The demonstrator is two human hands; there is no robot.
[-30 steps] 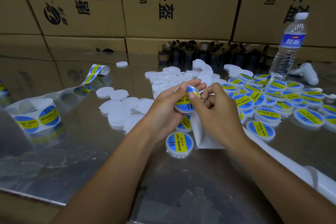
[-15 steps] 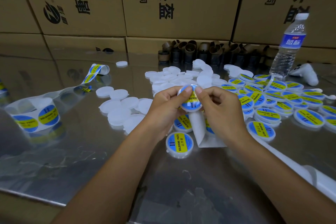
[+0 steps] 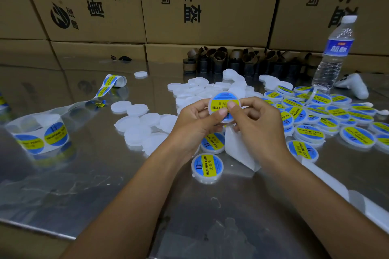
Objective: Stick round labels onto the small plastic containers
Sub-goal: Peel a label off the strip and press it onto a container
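The container got tipped up to face the camera more, and the label band went from slanted to level. The right hand was curled beside it and now has its thumb on the label. The left hand thumb slid inward too, I think, though it's partly hidden.

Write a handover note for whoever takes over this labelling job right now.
Hands: left hand and right hand both grip one container raised over the table, thumbs pressing on its label.
Done: labelled pile at right, plus a labelled one below the hands.
Left to do: blank containers at left and centre.
Supply: label roll stands at far left.
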